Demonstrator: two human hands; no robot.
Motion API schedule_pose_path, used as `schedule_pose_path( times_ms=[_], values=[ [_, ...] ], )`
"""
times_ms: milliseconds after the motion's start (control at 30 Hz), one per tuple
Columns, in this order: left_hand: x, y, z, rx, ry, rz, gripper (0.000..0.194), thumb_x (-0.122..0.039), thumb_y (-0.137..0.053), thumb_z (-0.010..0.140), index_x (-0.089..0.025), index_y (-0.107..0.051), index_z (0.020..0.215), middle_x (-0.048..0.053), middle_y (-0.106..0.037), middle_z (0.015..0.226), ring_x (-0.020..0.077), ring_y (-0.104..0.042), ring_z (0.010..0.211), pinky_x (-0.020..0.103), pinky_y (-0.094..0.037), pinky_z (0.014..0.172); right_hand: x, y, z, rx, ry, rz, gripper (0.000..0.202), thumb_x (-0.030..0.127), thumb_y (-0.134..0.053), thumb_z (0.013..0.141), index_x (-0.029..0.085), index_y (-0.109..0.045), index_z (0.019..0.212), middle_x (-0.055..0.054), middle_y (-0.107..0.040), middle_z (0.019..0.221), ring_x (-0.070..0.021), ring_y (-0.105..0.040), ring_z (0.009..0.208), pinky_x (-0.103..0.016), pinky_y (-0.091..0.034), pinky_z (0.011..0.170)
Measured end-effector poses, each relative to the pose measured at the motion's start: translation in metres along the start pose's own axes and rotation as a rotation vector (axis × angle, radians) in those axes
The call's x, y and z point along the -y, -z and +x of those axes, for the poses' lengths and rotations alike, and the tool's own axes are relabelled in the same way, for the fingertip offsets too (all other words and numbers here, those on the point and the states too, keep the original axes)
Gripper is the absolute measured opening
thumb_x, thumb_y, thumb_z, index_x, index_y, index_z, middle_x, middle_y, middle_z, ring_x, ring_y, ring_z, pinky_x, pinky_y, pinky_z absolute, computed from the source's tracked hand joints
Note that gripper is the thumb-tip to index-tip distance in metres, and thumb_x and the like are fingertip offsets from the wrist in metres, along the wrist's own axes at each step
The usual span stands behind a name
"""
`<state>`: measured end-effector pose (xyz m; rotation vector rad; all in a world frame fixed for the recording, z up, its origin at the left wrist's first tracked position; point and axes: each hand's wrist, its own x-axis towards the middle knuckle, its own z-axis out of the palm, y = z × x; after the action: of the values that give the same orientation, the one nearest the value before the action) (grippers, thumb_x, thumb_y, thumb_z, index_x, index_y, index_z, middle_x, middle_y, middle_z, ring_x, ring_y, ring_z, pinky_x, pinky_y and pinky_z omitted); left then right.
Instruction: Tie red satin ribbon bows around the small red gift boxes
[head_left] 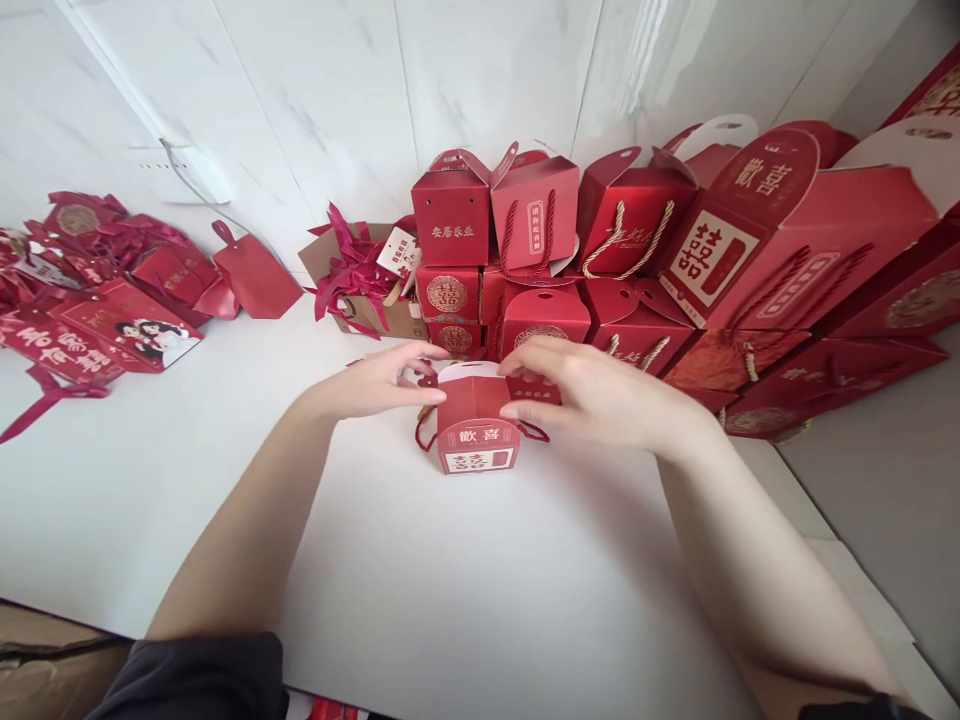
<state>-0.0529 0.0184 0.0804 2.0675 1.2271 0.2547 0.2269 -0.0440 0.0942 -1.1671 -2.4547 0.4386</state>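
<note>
Handling the double-happiness gift box [478, 425] needs even pressure: left hand [386, 380] at nine o'clock, right hand [581, 385] at three, fingers and thumbs apart

The box [478, 418] stands on the table [480, 580] before stacked boxes [637, 200], packets [172, 275] heaped left.

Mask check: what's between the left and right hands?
A small red box on the white table, between left hand and right hand; it shows in the head view.
</note>
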Motion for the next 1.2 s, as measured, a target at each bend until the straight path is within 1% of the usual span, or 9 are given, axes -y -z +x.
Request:
schedule_pose_path(
  times_ms=[100,200,300,467,767,867,1033,1100,1200],
  values=[
    [-0.006,-0.014,0.006,0.087,-0.074,-0.033,0.068,-0.05,-0.067,0.078,-0.028,-0.046,0.138,0.006,-0.056,0.133,0.0251,-0.055,0.118,0.038,-0.049,0.099,0.005,-0.014,0.005,-0.058,0.139,-0.002,0.061,0.048,-0.064,0.084,0.02,-0.047,0.136,-0.013,-0.047,0.143,-0.0293,-0.046,0.13,-0.042,-0.044,0.102],
    [-0.009,-0.016,0.006,0.134,-0.06,0.007,0.061,-0.05,-0.063,0.08,-0.027,-0.05,0.135,0.005,-0.06,0.127,0.0249,-0.058,0.112,0.038,-0.051,0.094,0.002,-0.028,0.009,-0.075,0.156,-0.025,0.074,0.042,-0.064,0.086,0.019,-0.032,0.148,-0.014,-0.035,0.154,-0.03,-0.034,0.141,-0.047,-0.037,0.11],
    [-0.008,-0.011,0.004,0.146,-0.072,0.032,0.056,-0.047,-0.062,0.081,-0.028,-0.054,0.133,0.004,-0.061,0.127,0.0252,-0.058,0.112,0.038,-0.05,0.096,-0.001,-0.035,0.013,0.023,0.118,-0.007,0.069,0.034,-0.059,0.089,0.018,-0.031,0.15,-0.015,-0.046,0.147,-0.03,-0.047,0.132,-0.046,-0.044,0.103],
    [-0.004,0.0,-0.001,0.14,-0.02,0.121,0.052,-0.045,-0.063,0.08,-0.03,-0.06,0.13,0.004,-0.064,0.123,0.0277,-0.058,0.116,0.036,-0.048,0.098,-0.002,-0.036,0.017,0.133,0.155,0.032,0.043,0.025,-0.051,0.093,0.022,-0.053,0.136,-0.01,-0.06,0.135,-0.0272,-0.058,0.12,-0.041,-0.048,0.097],
    [-0.011,0.02,-0.019,0.302,0.148,-0.061,0.044,-0.049,-0.068,0.077,-0.029,-0.071,0.116,0.004,-0.071,0.112,0.0281,-0.065,0.106,0.038,-0.054,0.091,0.02,-0.047,0.01,0.288,0.061,-0.112,0.053,0.039,-0.036,0.1,0.014,-0.041,0.147,-0.012,-0.034,0.155,-0.0306,-0.035,0.142,-0.049,-0.035,0.112],
    [0.011,0.031,-0.014,0.013,0.171,-0.076,0.041,-0.05,-0.069,0.075,-0.028,-0.071,0.11,0.005,-0.069,0.116,0.0268,-0.064,0.106,0.036,-0.055,0.089,0.032,-0.053,0.01,0.301,0.001,-0.188,0.064,0.047,-0.037,0.099,0.007,-0.035,0.148,-0.015,-0.028,0.156,-0.0342,-0.029,0.144,-0.054,-0.032,0.113],
    [0.093,0.045,0.018,-0.899,0.13,-0.441,0.038,-0.031,-0.072,0.071,-0.021,-0.053,0.102,0.006,-0.059,0.113,0.0176,-0.068,0.089,0.033,-0.057,0.077,0.039,-0.054,0.009,0.288,-0.018,-0.215,0.066,0.046,-0.039,0.097,0.004,-0.034,0.148,-0.015,-0.029,0.155,-0.0335,-0.03,0.144,-0.052,-0.035,0.112],
    [0.122,0.045,0.029,-0.945,0.146,-0.533,0.039,-0.025,-0.071,0.068,-0.021,-0.048,0.099,0.004,-0.059,0.102,0.0157,-0.068,0.078,0.033,-0.057,0.069,0.039,-0.053,0.009,0.283,-0.009,-0.213,0.066,0.045,-0.04,0.097,0.004,-0.034,0.148,-0.014,-0.03,0.155,-0.0323,-0.03,0.144,-0.05,-0.037,0.111],
    [0.146,0.039,0.039,-0.88,0.107,-0.576,0.032,-0.026,-0.067,0.067,-0.02,-0.051,0.094,0.003,-0.061,0.093,0.0179,-0.068,0.084,0.031,-0.056,0.07,0.039,-0.051,0.009,0.284,-0.009,-0.217,0.065,0.045,-0.04,0.097,0.004,-0.036,0.147,-0.015,-0.032,0.155,-0.0323,-0.031,0.144,-0.049,-0.038,0.111]
  ],
)
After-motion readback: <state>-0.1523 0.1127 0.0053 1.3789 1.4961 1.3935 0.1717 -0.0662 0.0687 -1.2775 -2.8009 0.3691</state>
